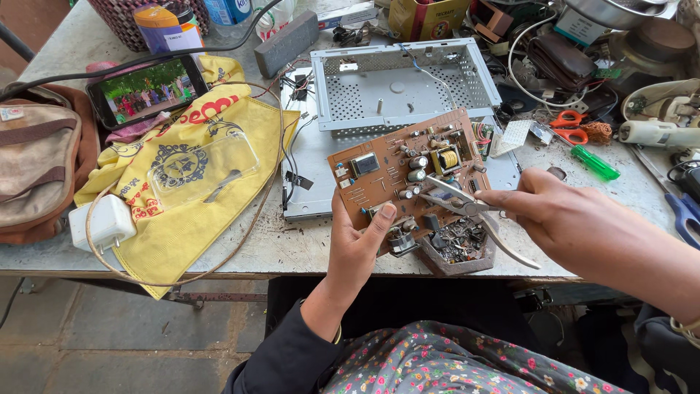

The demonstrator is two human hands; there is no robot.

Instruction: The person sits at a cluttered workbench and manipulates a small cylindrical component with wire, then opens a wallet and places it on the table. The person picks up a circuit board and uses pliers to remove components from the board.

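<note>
My left hand (357, 244) grips the lower edge of a brown circuit board (379, 164), holding it tilted up over the table edge; the thumb presses on its component side. The board carries capacitors, a yellow-wound transformer and a black chip. My right hand (558, 215) holds metal pliers (467, 206), with their jaws pointing left onto components near the board's middle. One bare plier handle sticks out below the hand. A small tray of loose removed parts (459, 248) sits just under the board.
A perforated metal chassis (401, 80) lies behind the board. To the left are a yellow cloth (182, 226), a clear phone case, a phone (146, 91) playing video, a white charger (102, 222) and a brown bag. Scissors (569, 124), a green screwdriver (594, 162) and wires clutter the right.
</note>
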